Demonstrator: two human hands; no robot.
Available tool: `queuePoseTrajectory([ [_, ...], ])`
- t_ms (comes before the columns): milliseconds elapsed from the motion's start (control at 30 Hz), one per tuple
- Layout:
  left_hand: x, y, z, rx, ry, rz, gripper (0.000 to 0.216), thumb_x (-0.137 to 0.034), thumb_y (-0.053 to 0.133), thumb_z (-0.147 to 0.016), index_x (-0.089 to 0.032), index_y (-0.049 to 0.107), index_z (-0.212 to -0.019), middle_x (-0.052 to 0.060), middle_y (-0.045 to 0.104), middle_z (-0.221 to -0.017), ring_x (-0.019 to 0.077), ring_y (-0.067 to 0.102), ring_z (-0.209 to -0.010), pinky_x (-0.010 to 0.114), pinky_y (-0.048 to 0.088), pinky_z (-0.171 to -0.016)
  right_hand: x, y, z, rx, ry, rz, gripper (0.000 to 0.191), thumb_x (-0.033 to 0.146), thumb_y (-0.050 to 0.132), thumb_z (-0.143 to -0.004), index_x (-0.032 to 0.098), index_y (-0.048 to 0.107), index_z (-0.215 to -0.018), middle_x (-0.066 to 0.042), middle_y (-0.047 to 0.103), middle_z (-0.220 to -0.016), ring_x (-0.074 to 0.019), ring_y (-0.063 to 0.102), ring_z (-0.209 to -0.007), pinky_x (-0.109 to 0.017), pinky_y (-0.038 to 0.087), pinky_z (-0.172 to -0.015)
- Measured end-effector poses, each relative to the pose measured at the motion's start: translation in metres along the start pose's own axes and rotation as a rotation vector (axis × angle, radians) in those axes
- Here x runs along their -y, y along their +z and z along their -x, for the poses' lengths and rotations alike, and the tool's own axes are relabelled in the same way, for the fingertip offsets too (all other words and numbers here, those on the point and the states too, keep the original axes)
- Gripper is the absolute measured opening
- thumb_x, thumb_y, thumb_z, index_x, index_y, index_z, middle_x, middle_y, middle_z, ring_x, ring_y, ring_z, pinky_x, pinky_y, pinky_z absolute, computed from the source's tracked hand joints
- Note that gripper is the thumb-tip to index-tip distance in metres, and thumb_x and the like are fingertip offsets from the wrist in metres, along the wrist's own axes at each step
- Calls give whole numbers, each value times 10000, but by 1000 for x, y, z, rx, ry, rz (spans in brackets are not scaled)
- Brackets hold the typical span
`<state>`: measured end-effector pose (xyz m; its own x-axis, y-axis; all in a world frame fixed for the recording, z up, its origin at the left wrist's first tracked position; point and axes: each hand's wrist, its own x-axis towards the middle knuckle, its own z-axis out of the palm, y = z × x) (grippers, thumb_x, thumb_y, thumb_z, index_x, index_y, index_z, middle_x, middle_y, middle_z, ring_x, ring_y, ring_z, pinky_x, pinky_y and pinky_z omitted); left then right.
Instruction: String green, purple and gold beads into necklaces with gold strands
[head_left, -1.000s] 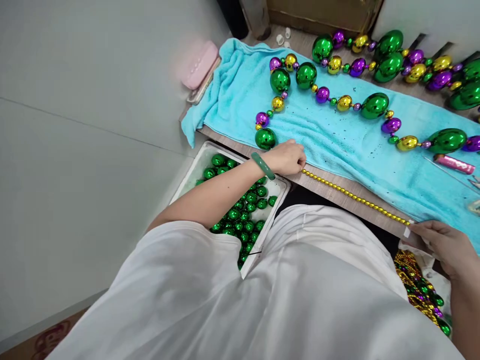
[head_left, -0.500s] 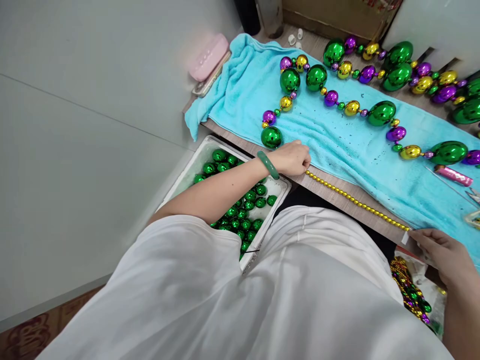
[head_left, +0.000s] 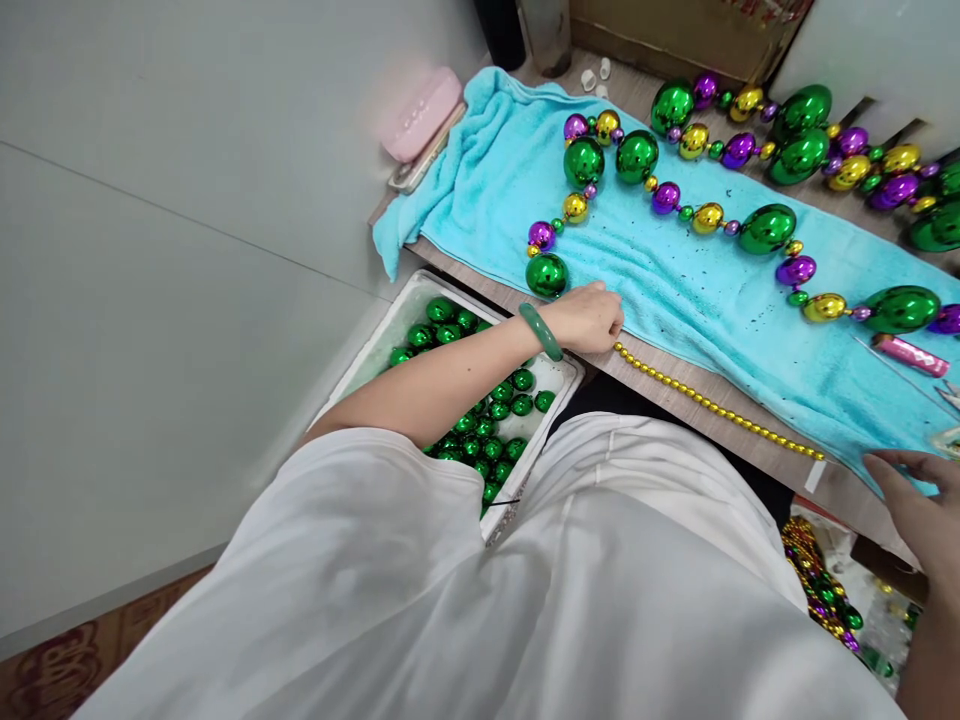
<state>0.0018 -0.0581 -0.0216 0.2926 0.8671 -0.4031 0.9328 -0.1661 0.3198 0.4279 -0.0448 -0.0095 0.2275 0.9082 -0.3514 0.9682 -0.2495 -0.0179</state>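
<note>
My left hand (head_left: 589, 318), with a green bangle (head_left: 541, 331) on the wrist, is closed over one end of a string of small gold beads (head_left: 720, 406) at the table's front edge. The string runs straight right along the bare wood, ending by a small white mark (head_left: 814, 475). Just past that end, my right hand (head_left: 919, 495) hovers near the towel's edge, thumb and fingers apart, holding nothing. Beside my left hand, a garland of large green, purple and gold beads (head_left: 765, 229) winds over the blue towel (head_left: 495, 200).
A white foam box (head_left: 379, 335) of green balls stands below the table, left. A pink case (head_left: 421, 113) sits at the towel's left end. Another garland (head_left: 799, 155) lies behind. A pink thread spool (head_left: 911, 353) is at right, with beaded strands (head_left: 817, 580) under the table.
My right hand has let go of the gold bead string's right end and moved right, its fingers opening. My left hand stays in place on the other end.
</note>
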Motion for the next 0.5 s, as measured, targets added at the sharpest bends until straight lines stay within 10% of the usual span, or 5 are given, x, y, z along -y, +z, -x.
queuePoseTrajectory([
  [500,-21,-13,-7,155,-172,-97,253,-207,545,-730,-124,728,-884,149,676,-1022,246,555,-969,319,443,-806,1,9,-4,-157,-134,-14,337,546,489,-660,308,644,-842,-148,599,-1017,-326,557,-1009,-427,422,-819],
])
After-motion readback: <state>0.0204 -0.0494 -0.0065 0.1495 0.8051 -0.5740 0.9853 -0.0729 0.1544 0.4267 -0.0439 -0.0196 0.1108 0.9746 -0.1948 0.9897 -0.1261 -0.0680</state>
